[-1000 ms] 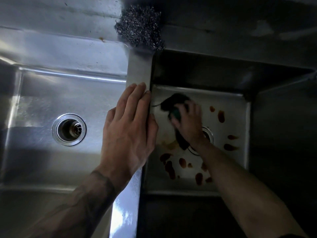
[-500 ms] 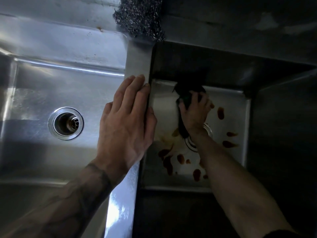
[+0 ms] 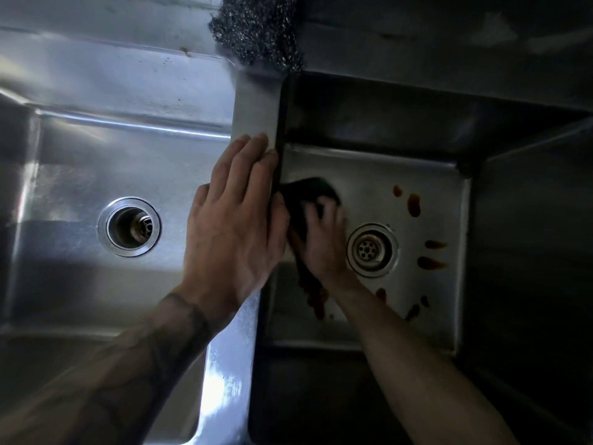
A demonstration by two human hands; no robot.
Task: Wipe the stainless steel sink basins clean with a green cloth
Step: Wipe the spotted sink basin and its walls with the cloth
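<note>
Sink floor (image 3: 369,175) under cloth-pressing right hand (image 3: 324,239)

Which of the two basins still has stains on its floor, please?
The right basin, where the right hand presses the cloth; reddish-brown spots dot its floor. The left basin shows none.

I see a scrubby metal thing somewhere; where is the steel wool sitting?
The steel wool sits at the top of the head view, on the back ledge above the divider between the two basins.

Dim light falls from the left; the steel ledge (image 3: 96,14) along the top shines at upper left and sinks into shadow at upper right.
</note>
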